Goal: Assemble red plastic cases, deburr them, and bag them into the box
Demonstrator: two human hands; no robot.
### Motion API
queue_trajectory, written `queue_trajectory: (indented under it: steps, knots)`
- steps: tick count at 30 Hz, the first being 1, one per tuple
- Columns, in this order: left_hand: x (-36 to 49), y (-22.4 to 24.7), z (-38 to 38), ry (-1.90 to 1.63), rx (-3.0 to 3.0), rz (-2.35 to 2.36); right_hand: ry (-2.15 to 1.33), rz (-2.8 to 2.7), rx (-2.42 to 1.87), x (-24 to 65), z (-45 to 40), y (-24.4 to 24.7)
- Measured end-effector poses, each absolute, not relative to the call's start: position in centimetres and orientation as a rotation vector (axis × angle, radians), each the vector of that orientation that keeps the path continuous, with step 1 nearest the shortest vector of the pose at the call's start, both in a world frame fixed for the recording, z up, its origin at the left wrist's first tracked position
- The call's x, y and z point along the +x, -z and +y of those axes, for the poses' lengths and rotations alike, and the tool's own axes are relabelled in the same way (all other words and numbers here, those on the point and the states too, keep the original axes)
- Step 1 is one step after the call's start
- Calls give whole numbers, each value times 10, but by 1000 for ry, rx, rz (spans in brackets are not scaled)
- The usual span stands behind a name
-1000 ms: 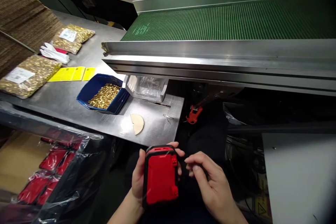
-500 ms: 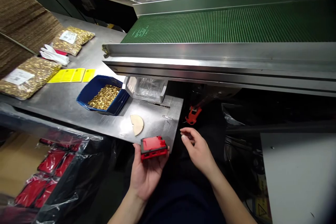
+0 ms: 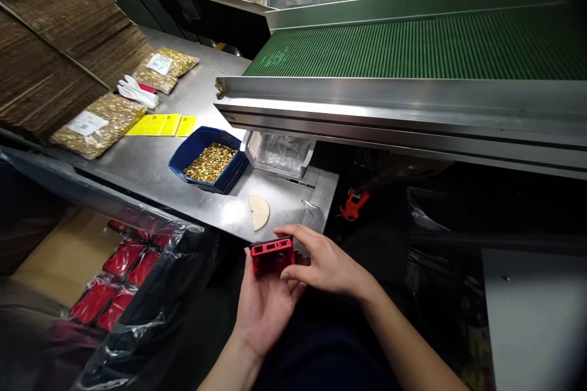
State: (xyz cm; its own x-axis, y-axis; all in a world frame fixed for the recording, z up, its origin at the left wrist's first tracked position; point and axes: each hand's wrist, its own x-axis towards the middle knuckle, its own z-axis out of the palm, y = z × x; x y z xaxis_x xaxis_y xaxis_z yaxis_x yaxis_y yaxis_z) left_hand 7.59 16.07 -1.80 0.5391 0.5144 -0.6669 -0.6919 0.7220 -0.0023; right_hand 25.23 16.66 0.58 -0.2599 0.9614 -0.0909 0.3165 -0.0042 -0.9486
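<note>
A red and black plastic housing [image 3: 272, 248] is held between both hands, its side with several rectangular openings turned up towards the camera. My left hand [image 3: 268, 308] supports it from below, palm up, the thumb at its left edge. From the right, my right hand [image 3: 321, 259] grips its right end between thumb and fingers. Just beyond the housing, a pale half-round disc [image 3: 259, 212] lies on the metal table [image 3: 183, 162]. Behind that stands a blue bin [image 3: 183, 162] of small brass-coloured parts [image 3: 211, 163], with a grey bin [image 3: 282, 156] of clear bags beside it.
A green ribbed conveyor [image 3: 389, 49] with a metal side rail crosses the upper right. Filled bags [image 3: 98, 125], yellow cards [image 3: 160, 124] and white gloves [image 3: 137, 91] lie at left. Red parts [image 3: 123, 258] fill a lined box at lower left. An orange-red tool [image 3: 354, 204] hangs beyond the table edge.
My right hand has moved left and closed on the housing. The housing has been tipped so its side openings face up. The camera view has shifted, so the surroundings appear farther right.
</note>
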Motion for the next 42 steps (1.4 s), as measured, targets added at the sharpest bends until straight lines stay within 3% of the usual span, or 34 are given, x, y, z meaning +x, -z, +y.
queue_trajectory:
  steps: [7, 13, 20, 30, 36, 42]
  knots:
    - [68, 16, 156, -598, -188, 632, -1354, -1398, -1433, 268, 163, -5]
    - [44, 27, 145, -601, -3, 408, -1789, -1036, -1232, 249, 141, 8]
    - [32, 29, 144, -603, 12, 511, -1053, -1503, -1784, 246, 145, 8]
    - [38, -10, 122, -395, 110, 385, -1623, -1011, -1104, 239, 160, -14]
    - [53, -28, 126, -380, 306, 403, -1579, -746, -1076, 231, 133, -29]
    - [60, -33, 131, -364, 475, 453, -1290, -793, -1358, 238, 124, -34]
